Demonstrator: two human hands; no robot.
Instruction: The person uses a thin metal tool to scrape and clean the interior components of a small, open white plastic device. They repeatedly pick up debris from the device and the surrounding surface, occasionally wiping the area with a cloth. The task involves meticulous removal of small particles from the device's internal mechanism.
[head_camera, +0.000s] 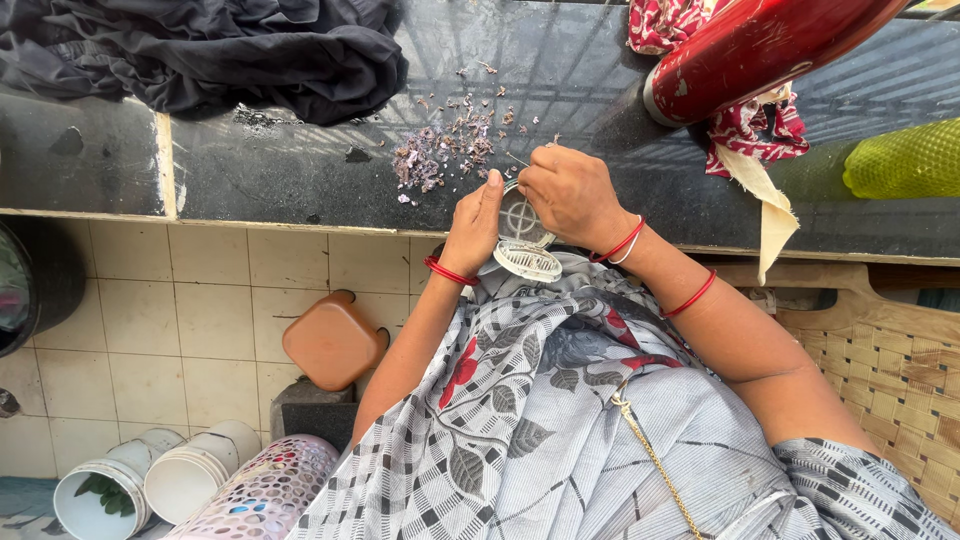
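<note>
left hand (475, 225): steadying round white slotted plastic strainer (523, 232) (at desk edge)
right hand (568, 190): fingers pinched together on the strainer's top
purple scraps (440, 152): at 11 o'clock on dark stone desk (300, 170)

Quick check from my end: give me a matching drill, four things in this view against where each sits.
Things:
1. black crumpled cloth
2. round white slotted strainer
3. brown square plastic lid
4. pile of purple scraps

Places:
A. on the tiled floor
B. upper left of the dark counter
C. at the left hand and right hand
D. on the counter, just beyond the hands

Pairs: 1-B, 2-C, 3-A, 4-D
</note>
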